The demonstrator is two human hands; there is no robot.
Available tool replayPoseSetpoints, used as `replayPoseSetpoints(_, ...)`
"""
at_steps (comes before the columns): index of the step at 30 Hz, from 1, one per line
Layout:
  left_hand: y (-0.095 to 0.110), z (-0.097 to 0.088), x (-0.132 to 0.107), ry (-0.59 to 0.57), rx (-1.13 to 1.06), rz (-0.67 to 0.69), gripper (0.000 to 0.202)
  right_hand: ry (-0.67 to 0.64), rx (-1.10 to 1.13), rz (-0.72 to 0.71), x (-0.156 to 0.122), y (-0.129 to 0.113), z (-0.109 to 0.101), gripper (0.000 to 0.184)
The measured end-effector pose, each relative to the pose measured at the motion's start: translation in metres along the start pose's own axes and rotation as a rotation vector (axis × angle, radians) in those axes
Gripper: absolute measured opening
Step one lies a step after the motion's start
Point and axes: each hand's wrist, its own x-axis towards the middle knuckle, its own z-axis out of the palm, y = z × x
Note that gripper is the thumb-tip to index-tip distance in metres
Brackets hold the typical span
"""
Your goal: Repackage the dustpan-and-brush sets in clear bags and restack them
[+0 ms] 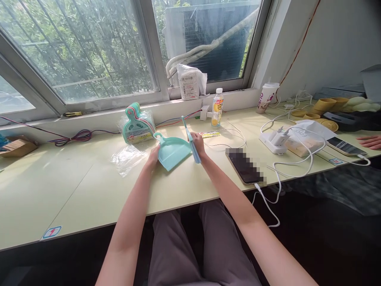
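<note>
A light teal dustpan [174, 151] is tilted just above the table, its looped handle pointing away from me. My left hand [154, 155] grips its left edge. In my right hand [197, 143] is a small hand brush [193, 146], turned edge-on beside the dustpan's right side, with its handle pointing up and away. Behind my left hand stands a stack of dustpan and brush sets [136, 126] in clear wrapping. A crumpled clear plastic bag [126, 159] lies left of my left hand. A yellow label strip [210, 134] rests behind my right hand.
A drink bottle [217, 108] and a paper cup [267, 98] stand at the back. To the right lie a phone [245, 167], a power strip [272, 143] and loose white cables. Another person's hand [370, 142] rests at the far right. Bundled wires [85, 136] lie left.
</note>
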Motion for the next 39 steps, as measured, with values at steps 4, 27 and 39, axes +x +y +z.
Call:
replayPoseSetpoints(4,-0.005,-0.030,0.007,0.050,0.148,-0.088,0.036,0.092,-0.399,0.037,0.011,0.009,-0.024,0.035)
replayPoseSetpoints(27,0.004,-0.043,0.001,0.188,0.911,0.045,0.042,-0.230,-0.921,0.069,0.003,0.032,-0.014,0.036)
replayPoseSetpoints(39,0.002,-0.036,-0.003,0.244,1.057,0.082,0.025,-0.192,-0.843,0.112,0.008,0.034,-0.015,0.029)
